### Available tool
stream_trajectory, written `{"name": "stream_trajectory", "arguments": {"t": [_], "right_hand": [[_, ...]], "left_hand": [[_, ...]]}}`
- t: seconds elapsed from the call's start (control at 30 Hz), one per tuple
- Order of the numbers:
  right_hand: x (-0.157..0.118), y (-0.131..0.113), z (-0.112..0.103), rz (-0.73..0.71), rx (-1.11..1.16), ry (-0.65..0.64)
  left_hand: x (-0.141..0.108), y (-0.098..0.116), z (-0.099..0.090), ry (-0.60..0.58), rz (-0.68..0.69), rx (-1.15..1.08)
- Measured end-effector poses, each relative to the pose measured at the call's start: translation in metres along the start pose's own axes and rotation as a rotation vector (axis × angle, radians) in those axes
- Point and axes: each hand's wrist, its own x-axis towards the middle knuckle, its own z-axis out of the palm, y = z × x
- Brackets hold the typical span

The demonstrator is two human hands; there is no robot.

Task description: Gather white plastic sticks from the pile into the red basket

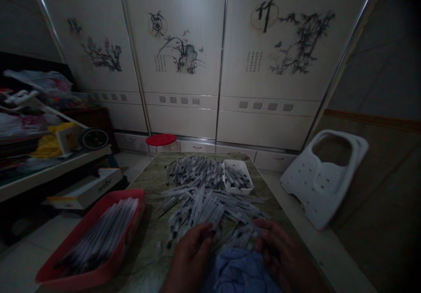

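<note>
A large heap of thin white plastic tubes with dark tips, possibly pen refills [204, 196], covers the middle of the green marble-patterned table [148, 258]. My left hand [194, 253] rests at the heap's near edge, its fingers curled among the tubes. My right hand [279, 258] lies close by, curled over the heap's near right edge. Between the hands is a crumpled blue cloth [238, 271]. Whether either hand grips any tubes is hidden by the dim light. A small white tray [238, 189] with tubes sits at the far side of the heap.
A red tray [126, 236] packed with aligned tubes sits at the table's left edge. Beyond the table stand a red stool [161, 140] and painted wardrobe doors [177, 56]. A white perforated plastic seat [324, 174] leans right; a cluttered shelf [49, 170] lies left.
</note>
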Motion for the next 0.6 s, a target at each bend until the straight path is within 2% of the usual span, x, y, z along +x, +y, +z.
{"name": "stream_trajectory", "arguments": {"t": [0.1, 0.23, 0.37, 0.47, 0.6], "right_hand": [[-0.001, 0.000, -0.001, -0.004, 0.000, -0.008], [-0.003, -0.003, -0.004, -0.006, -0.037, -0.020], [-0.007, -0.009, -0.006, -0.040, -0.051, -0.017], [-0.009, -0.012, -0.008, -0.060, -0.061, -0.040], [-0.010, -0.012, -0.010, -0.061, -0.083, -0.048]], "left_hand": [[0.000, 0.006, 0.004, -0.021, 0.035, -0.043], [0.004, 0.006, -0.008, 0.123, 0.058, 0.051], [0.010, 0.005, -0.041, 0.220, 0.056, 0.172], [0.009, 0.012, -0.072, 0.273, 0.036, 0.386], [0.003, 0.018, -0.102, 0.213, 0.038, 0.677]]}}
